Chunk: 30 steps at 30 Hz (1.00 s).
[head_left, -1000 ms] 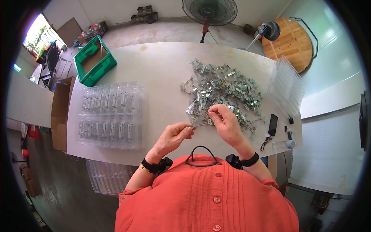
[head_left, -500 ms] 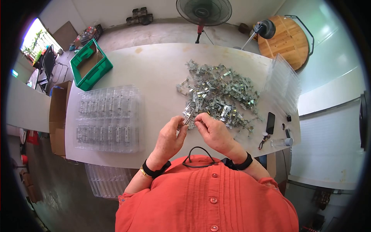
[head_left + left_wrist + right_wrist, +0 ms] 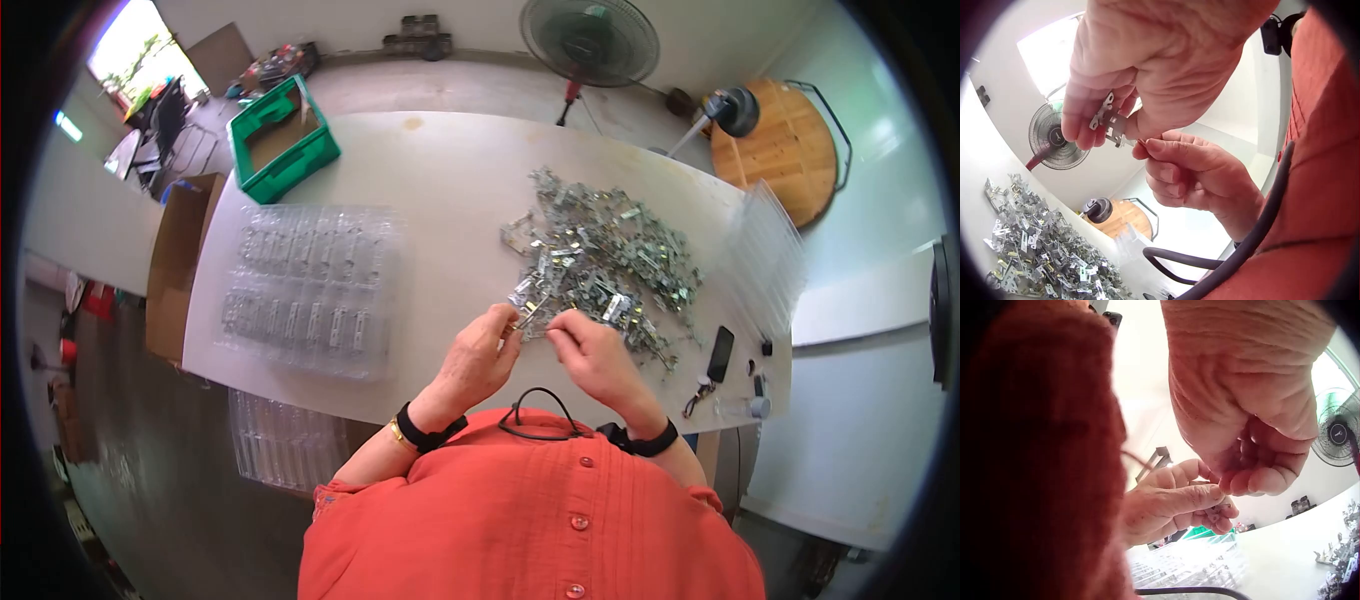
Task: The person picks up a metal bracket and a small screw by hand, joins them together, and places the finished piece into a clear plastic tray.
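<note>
In front of the chest, my left hand (image 3: 478, 358) pinches a small silver metal bracket (image 3: 1110, 122) between thumb and fingers. Slots and a bent end show on the bracket in the left wrist view. My right hand (image 3: 598, 365) is just to the right, its fingers curled and the thumb meeting the index fingertip. A thin reddish sliver (image 3: 1142, 142) shows at those fingertips, near the bracket's end; I cannot tell what it is. Just beyond both hands lies a heap of similar metal brackets (image 3: 610, 250) on the white table (image 3: 450, 180).
Clear plastic trays (image 3: 310, 290) with brackets in rows lie at the left. A green crate (image 3: 290, 175) stands at the back left. Empty-looking clear trays (image 3: 760, 260) stand at the right, near a phone (image 3: 720, 353) and a clear bottle (image 3: 740, 407). A cardboard box (image 3: 180, 270) adjoins the left edge.
My right hand came from the heap's near edge to the bracket in my left hand, then drew slightly away to the right. The left hand keeps the bracket. The head view has shifted.
</note>
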{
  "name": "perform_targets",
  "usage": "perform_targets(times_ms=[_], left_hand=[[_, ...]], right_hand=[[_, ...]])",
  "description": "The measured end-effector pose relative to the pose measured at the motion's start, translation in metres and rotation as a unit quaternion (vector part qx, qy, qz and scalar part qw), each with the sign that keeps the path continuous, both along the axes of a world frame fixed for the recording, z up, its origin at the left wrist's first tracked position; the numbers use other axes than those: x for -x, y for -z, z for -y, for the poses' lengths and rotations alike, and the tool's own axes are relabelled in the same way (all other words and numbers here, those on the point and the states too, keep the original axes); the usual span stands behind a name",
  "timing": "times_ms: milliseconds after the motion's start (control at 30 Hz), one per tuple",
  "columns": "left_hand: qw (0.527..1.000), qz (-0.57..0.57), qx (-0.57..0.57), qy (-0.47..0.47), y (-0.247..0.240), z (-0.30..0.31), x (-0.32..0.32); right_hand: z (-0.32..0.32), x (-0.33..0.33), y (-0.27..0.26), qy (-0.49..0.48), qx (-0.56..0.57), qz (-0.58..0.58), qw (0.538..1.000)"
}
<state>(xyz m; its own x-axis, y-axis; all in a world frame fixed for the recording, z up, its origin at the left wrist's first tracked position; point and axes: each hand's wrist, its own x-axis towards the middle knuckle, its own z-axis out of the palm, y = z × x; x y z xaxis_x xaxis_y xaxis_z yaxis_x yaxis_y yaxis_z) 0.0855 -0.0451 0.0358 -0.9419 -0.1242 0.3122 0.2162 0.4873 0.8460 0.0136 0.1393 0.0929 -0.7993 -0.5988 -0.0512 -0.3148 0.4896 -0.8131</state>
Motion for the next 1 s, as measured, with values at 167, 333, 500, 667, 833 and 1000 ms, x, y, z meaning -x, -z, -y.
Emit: perform_targets(times_ms=[167, 333, 500, 667, 833, 1000], left_hand=[[0.958, 0.144, -0.22, 0.115, -0.002, 0.007, 0.0], [0.882, 0.199, -0.374, 0.205, 0.0, 0.009, 0.002], [0.848, 0.224, -0.415, 0.242, -0.003, 0.017, 0.003], [0.833, 0.256, -0.416, 0.261, 0.001, 0.018, 0.004], [0.957, 0.151, -0.197, 0.148, -0.004, 0.013, 0.003], [0.998, 0.014, -0.003, 0.058, -0.004, 0.011, 0.006]], right_hand=[[-0.01, 0.016, 0.017, 0.053, 0.079, -0.032, 0.995], [-0.01, 0.019, 0.021, 0.043, 0.213, 0.169, 0.961], [-0.003, 0.019, 0.019, 0.051, 0.219, 0.19, 0.956], [0.002, 0.018, 0.017, 0.055, 0.22, 0.222, 0.948], [0.005, 0.019, 0.022, 0.065, 0.209, 0.206, 0.954], [0.012, 0.02, 0.026, 0.066, 0.189, 0.176, 0.964]])
